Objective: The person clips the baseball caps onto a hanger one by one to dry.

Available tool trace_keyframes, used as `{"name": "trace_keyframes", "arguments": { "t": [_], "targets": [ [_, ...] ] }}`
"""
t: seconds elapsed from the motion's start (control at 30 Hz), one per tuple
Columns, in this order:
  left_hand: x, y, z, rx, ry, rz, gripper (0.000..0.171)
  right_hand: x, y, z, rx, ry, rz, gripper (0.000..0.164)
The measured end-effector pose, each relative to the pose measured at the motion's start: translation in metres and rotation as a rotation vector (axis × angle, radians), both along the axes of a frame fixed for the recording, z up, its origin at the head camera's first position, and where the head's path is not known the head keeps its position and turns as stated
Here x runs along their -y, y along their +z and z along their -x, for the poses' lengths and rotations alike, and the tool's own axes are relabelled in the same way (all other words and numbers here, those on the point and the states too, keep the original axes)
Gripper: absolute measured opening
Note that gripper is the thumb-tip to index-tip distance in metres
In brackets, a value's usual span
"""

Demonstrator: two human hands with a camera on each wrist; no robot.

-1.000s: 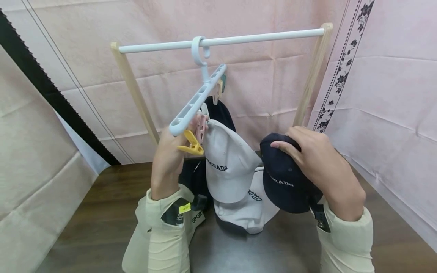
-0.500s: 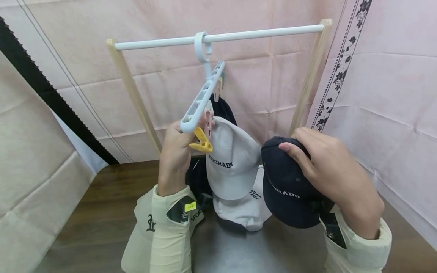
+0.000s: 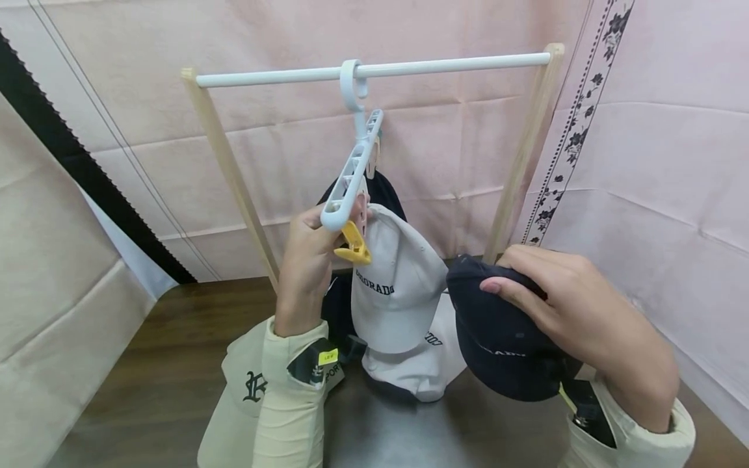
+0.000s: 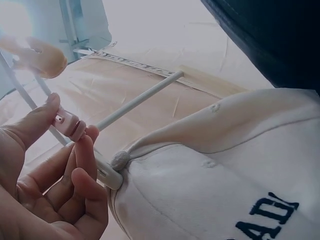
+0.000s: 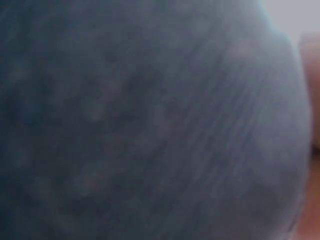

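Note:
My left hand (image 3: 304, 270) pinches a pink clothespin (image 4: 67, 122) between thumb and fingers, under the near end of a pale blue hanger (image 3: 350, 179). Beside it hangs a yellow clothespin (image 3: 354, 246). Close to these fingers a white clothespin (image 4: 110, 177) holds the top of a white cap (image 3: 398, 286) with dark lettering. My right hand (image 3: 576, 302) grips a navy cap (image 3: 497, 331) by its crown, thumb on the near side, just right of the white cap. Navy cloth (image 5: 150, 120) fills most of the right wrist view.
The hanger hooks over the white rod (image 3: 445, 67) of a wooden-legged rack (image 3: 521, 162). A dark cap (image 3: 386, 195) hangs from its far end. On the table (image 3: 158, 364) lie another white cap (image 3: 409, 377) and a beige cap (image 3: 234, 403).
My left hand and the hanger's near end have shifted right. My right hand has moved right and lower with the navy cap, which tilts more.

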State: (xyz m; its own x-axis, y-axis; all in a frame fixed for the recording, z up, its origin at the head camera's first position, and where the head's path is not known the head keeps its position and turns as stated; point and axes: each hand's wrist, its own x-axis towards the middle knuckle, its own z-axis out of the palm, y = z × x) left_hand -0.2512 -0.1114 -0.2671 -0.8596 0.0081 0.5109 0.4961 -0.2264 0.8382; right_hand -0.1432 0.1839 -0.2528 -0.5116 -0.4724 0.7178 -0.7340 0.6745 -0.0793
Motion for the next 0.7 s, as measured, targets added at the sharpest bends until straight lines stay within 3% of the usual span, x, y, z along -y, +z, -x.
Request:
{"name": "trace_keyframes", "arguments": {
  "t": [0.4, 0.57, 0.7],
  "targets": [
    [0.0, -0.001, 0.001, 0.02, -0.012, -0.006, 0.008, -0.003, 0.001, -0.014, 0.013, 0.102, -0.022, 0.035],
    [0.0, -0.001, 0.003, 0.007, -0.041, -0.011, 0.01, 0.009, 0.0, -0.002, 0.06, 0.186, -0.022, 0.026],
    [0.0, 0.0, 0.002, 0.013, -0.078, -0.004, 0.011, 0.019, -0.003, 0.012, 0.152, 0.286, -0.025, 0.014]
  ]
}}
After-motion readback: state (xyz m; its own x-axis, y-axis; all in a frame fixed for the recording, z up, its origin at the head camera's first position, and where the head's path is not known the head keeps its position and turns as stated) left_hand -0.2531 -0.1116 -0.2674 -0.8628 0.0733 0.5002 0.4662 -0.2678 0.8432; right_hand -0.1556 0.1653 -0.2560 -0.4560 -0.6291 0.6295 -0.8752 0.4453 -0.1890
